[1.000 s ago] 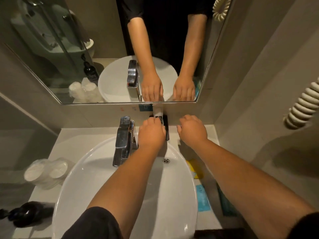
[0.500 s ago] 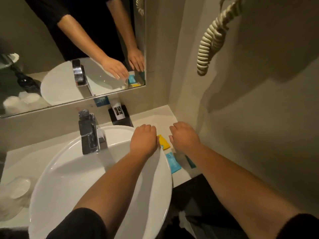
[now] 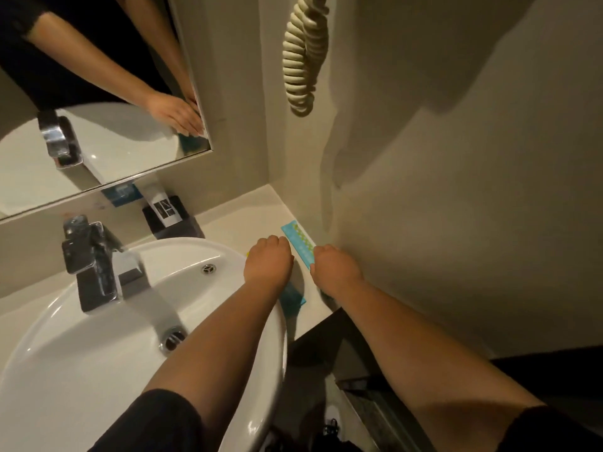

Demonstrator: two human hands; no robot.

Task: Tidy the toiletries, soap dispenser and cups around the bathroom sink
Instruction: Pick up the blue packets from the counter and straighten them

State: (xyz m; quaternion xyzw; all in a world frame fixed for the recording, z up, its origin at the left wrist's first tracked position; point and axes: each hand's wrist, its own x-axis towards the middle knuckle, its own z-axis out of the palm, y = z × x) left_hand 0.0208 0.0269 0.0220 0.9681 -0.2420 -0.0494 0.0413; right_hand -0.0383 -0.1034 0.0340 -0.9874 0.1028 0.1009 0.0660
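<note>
Countertop point(image 3: 248, 207) beside sink point(image 3: 98, 347), under mirror point(image 3: 98, 93)

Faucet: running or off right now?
Off. No stream falls from the faucet spout into the sink, and the basin around the drain looks dry. The handle position cannot be told.

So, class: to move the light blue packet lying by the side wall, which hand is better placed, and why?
The right hand. Its fingers already touch the near end of the light blue packet, close to the wall. The left hand is beside the packet, over the sink rim, seemingly covering a yellow item.
</note>
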